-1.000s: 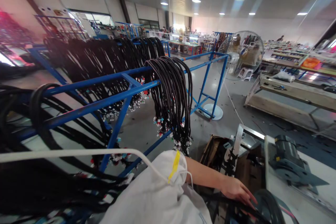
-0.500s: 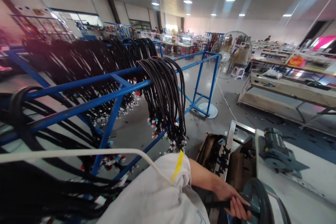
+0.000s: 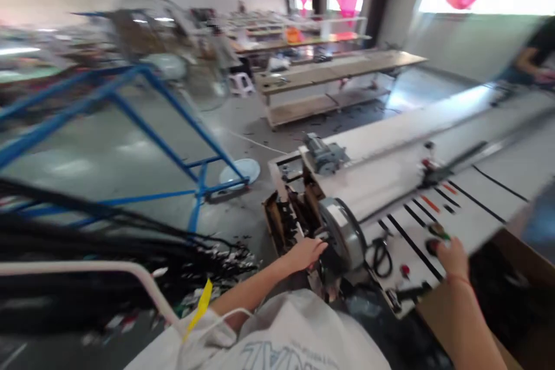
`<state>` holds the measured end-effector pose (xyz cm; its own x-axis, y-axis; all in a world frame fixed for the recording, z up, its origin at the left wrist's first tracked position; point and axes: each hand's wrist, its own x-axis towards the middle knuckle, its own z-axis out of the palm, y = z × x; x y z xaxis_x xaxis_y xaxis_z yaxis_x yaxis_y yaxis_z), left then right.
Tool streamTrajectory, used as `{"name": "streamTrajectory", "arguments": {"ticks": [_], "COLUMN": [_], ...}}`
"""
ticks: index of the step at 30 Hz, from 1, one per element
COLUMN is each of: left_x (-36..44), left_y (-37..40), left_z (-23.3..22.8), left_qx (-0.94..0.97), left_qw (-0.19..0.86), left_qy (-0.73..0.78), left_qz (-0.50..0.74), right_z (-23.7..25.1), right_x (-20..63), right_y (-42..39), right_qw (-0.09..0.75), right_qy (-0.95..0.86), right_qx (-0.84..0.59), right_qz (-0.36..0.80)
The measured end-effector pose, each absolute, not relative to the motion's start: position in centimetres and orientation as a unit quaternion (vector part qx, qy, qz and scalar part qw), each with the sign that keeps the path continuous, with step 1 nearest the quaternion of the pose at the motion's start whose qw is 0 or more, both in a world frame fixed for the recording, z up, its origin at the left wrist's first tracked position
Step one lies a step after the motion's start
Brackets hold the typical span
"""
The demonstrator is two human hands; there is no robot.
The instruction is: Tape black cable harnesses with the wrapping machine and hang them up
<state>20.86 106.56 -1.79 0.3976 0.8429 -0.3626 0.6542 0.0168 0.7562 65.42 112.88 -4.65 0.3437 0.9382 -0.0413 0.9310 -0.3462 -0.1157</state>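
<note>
My left hand (image 3: 307, 253) is closed at the near side of a large grey wheel (image 3: 342, 231) on the machine's end; what its fingers hold there is hidden. Over the front part of the white worktable (image 3: 477, 208), my right hand (image 3: 453, 260) has its fingers curled at a small dark and green object (image 3: 437, 231), too blurred to name. Several black strips (image 3: 414, 248) lie across the tabletop, with orange strips (image 3: 430, 203) among them. A red knob (image 3: 404, 270) and a looped black cable (image 3: 382, 257) are between my hands.
A blue metal rack (image 3: 173, 127) stands at left, with black cable bundles (image 3: 108, 231) beside it. A motor (image 3: 325, 153) sits at the table's far end. An open cardboard box (image 3: 455, 324) is below my right arm. Another person (image 3: 531, 58) is at far right.
The view has swung right and down, bringing the long worktable and my right hand into sight. My left hand stays by the grey wheel.
</note>
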Motion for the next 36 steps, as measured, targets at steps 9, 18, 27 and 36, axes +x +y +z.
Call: {"name": "streamTrajectory", "arguments": {"ticks": [9, 18, 27, 36], "left_x": [21.1, 20.0, 19.9, 16.8], "left_y": [106.3, 106.2, 104.6, 103.4], "left_z": [-4.4, -4.4, -3.0, -2.9], "left_qx": [0.678, 0.62, 0.658, 0.607], "left_qw": [0.487, 0.542, 0.428, 0.614], "left_qy": [0.534, 0.547, 0.613, 0.505], "left_qz": [0.133, 0.148, 0.094, -0.002], "right_z": [-6.0, -6.2, -5.4, -5.6], "right_x": [67.9, 67.5, 66.6, 66.3], "right_y": [114.1, 114.9, 114.3, 114.2], "right_qw": [-0.027, -0.044, -0.031, -0.015], "right_qy": [-0.468, -0.439, -0.43, -0.426], "right_qx": [-0.871, -0.879, -0.881, -0.882], "right_qz": [0.149, 0.18, 0.194, 0.202]}}
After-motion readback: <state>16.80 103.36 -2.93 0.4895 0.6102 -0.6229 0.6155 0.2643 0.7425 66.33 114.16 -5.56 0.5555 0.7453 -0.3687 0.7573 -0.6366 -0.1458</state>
